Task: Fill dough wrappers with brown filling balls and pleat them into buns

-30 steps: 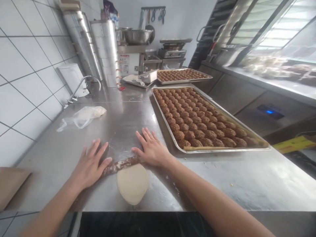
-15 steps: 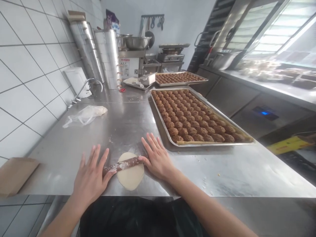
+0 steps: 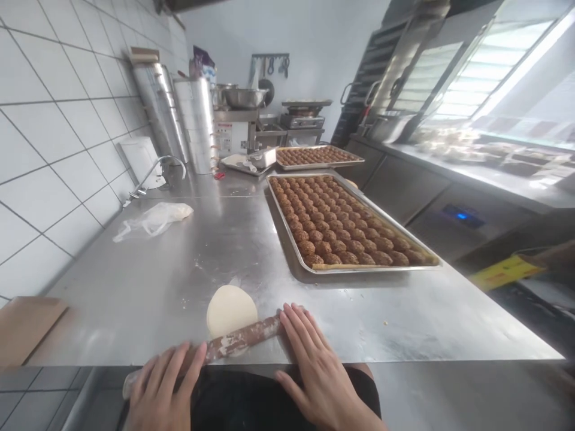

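A floury brown rolling pin [image 3: 245,338] lies at a slant across the front edge of the steel table. It touches or overlaps the near rim of a thin, round sheet of pale dough [image 3: 231,310]; I cannot tell which. My left hand [image 3: 164,383] has its fingers bent over the pin's left part, and the pin's tip pokes out beyond it over the table edge. At the other end, my right hand [image 3: 317,365] rests its outstretched fingers on the pin, with the thumb held apart. Its palm is not wrapped round the wood.
A large tray [image 3: 377,270] of brown balls in rows stands right of the dough, with a second tray [image 3: 323,165] behind. A plastic bag [image 3: 155,220] lies at left, near a tap [image 3: 157,164]. Brown cardboard [image 3: 31,329] sits at the left corner; metal cylinders [image 3: 195,123] stand farther back.
Both hands have drawn the rolling pin towards me, from the middle of the dough to its near rim at the table edge. The head view has shifted slightly.
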Motion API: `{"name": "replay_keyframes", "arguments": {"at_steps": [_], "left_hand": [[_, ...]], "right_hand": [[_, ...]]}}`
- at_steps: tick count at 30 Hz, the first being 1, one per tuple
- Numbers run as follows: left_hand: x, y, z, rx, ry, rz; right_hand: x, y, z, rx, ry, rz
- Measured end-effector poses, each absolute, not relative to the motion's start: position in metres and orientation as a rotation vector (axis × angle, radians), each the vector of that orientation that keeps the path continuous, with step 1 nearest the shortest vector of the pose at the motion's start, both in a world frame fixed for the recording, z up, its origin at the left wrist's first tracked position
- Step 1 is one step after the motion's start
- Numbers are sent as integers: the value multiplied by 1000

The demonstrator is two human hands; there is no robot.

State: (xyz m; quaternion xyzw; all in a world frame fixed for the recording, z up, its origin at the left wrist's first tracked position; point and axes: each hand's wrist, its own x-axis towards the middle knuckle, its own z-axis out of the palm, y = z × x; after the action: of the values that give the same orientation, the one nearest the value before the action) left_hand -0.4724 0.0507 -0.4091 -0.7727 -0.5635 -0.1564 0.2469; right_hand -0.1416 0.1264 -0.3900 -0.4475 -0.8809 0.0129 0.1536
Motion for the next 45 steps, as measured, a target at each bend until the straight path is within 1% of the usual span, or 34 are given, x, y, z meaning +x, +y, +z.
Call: {"name": "replay_keyframes", "arguments": {"at_steps": [4,9,14,20,25,29,35,41,45], "left_hand": [[-466,50,-404,-2146,-1444,-454],[-428,44,-421,-1998,-1694,-460],[-429,54,-429,-1930,-1864,-397],[-461,59,-435,-1952,-2049,-349],[-488,57,-426,-1939,-2137,-274],[-472,56,-419,-1988,-2071,-259],[-397,46,-417,-2133,-1839,-218],[-345,28,-403,-2102,-1978,-120],[-323,16,-407,-2096,-1893,-158]], "right_hand": [[-143,155,-373,-1206,-2516,22],[-180,253,-351,-1043,-2660,121],[-252,331,-356,-812,-2850,210],[-332,366,-362,-619,-2929,285],[-371,373,-363,-526,-2945,294],[-351,367,-357,-474,-2953,311],[-259,345,-362,-537,-2890,294],[-211,318,-373,-730,-2783,253],[-187,295,-375,-844,-2723,190]]}}
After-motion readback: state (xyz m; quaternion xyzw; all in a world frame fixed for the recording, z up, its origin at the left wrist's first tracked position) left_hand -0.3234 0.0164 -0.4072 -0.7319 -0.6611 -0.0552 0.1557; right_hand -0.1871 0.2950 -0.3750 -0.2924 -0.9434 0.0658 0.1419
